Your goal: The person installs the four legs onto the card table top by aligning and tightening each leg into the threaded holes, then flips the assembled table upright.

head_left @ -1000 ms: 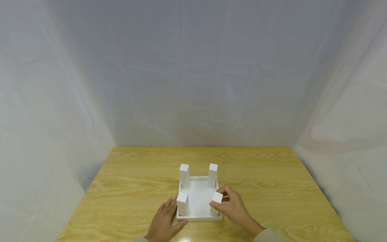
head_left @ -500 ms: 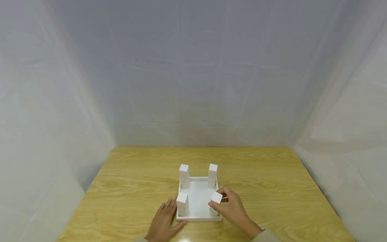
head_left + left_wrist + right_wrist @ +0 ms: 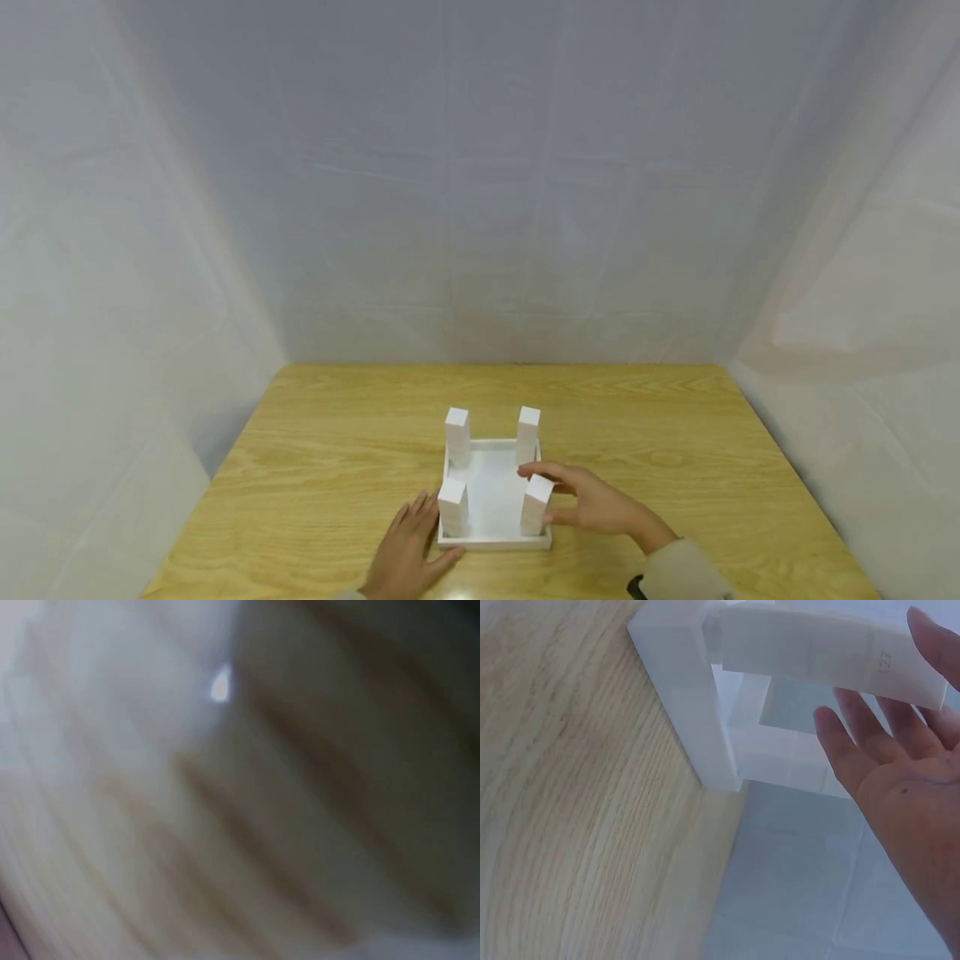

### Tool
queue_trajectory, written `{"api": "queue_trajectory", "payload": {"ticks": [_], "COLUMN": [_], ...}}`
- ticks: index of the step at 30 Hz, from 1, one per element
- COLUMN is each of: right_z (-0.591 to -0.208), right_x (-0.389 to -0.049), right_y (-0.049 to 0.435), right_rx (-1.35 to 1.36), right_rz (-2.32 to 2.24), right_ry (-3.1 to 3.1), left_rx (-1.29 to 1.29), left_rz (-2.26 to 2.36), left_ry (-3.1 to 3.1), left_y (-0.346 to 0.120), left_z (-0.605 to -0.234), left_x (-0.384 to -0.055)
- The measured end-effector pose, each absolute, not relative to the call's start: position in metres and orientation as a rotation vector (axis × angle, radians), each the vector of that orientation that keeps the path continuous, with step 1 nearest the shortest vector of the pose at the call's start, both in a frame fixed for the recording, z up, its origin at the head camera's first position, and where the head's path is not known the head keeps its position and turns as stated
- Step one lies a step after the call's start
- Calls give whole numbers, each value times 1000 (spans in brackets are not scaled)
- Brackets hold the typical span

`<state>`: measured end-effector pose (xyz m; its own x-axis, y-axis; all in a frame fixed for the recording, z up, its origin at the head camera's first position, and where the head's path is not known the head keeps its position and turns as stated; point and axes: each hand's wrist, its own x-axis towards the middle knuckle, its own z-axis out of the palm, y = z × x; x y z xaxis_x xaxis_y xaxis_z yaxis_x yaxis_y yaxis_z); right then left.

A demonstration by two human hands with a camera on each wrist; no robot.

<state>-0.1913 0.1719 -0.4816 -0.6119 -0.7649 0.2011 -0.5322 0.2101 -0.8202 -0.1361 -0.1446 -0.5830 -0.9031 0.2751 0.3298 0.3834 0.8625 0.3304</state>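
A small white tray-like frame (image 3: 495,543) with a raised rim lies on the wooden table, with a square upright post standing at each corner. My left hand (image 3: 407,546) rests flat at its front left corner, fingers along the side and thumb at the front edge. My right hand (image 3: 596,502) is around the near right post (image 3: 535,506) with loosely spread fingers behind it and the thumb at its right side. In the right wrist view that white post (image 3: 810,656) bears a small printed number near its top, between thumb and fingers.
The wooden table (image 3: 360,408) extends around the frame. White sheeting (image 3: 510,208) hangs behind it and at both sides. The left wrist view is a blur of wood grain (image 3: 247,840) with a bright reflection.
The right hand, which pinched the top of the near right post, has loosened its fingers and turned, its thumb moving down and to the right. The left hand and the frame stay put.
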Motion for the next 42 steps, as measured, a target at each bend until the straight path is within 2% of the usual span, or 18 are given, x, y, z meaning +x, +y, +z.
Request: {"api": "queue_trajectory", "payload": {"ticks": [4, 11, 22, 37, 42], "right_z": [-483, -493, -505, -508, -510], "right_x": [-193, -184, -162, -159, -163], "right_y": [171, 158, 130, 127, 137], "right_rx": [-1295, -911, -500, -436, -546], "right_rz": [-1424, -1603, -1796, -1738, -1645], "right_ry": [2194, 2361, 2721, 2836, 2701], "left_rx": [-497, -499, -502, -498, -506], "left_rz": [-568, -535, -538, -535, -542], "left_ry": [-2780, -2767, -2764, -2769, -2760], "left_y": [-145, -147, -148, -149, -148], "left_z": [-584, -589, -591, -593, -593], "left_x": [-137, -139, -140, -140, -140]}}
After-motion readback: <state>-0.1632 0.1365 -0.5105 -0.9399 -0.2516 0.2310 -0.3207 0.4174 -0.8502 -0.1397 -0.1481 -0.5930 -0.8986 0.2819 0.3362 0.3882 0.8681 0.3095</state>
